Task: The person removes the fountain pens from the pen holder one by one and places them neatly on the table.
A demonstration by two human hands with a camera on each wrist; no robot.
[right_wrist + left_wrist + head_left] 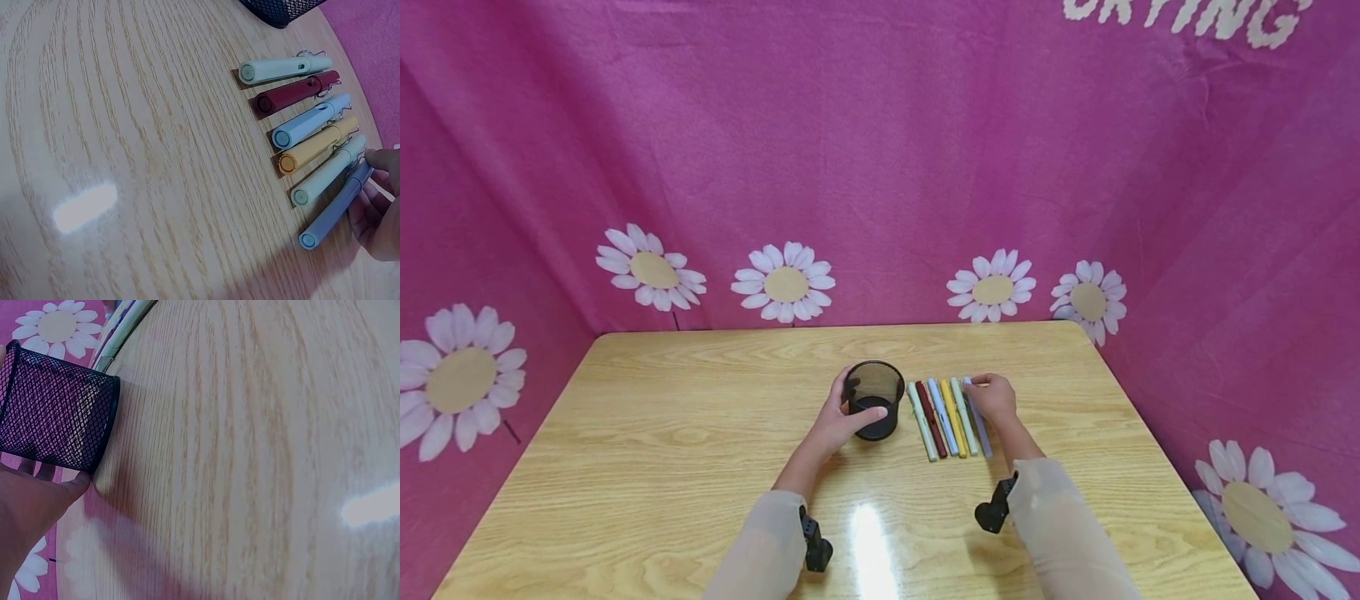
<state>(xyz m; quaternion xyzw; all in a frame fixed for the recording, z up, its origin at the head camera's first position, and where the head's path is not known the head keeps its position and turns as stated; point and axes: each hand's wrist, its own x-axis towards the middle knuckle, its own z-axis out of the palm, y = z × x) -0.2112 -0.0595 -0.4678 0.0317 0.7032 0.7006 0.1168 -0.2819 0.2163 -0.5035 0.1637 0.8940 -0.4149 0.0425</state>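
A black mesh pen cup [880, 382] stands near the middle of the table, its mouth facing up. My left hand [833, 427] grips it from the left, with the thumb over the near side and the fingers around the far left. In the left wrist view the fingers lie against the mesh wall [53, 406]. To the cup's right, several capped pens lie in a row. At the row's right end, my right hand [997, 402] pinches a lavender-blue pen [334, 209] by its cap end between thumb and fingers. The pen's other end points toward me.
Beside the lavender pen lie a pale green pen [325, 175], a yellow pen [315, 147], a light blue pen [309, 123], a dark red pen [294, 95] and another pale green pen [278, 69]. A pink flowered curtain [880, 167] hangs behind the wooden table [662, 450].
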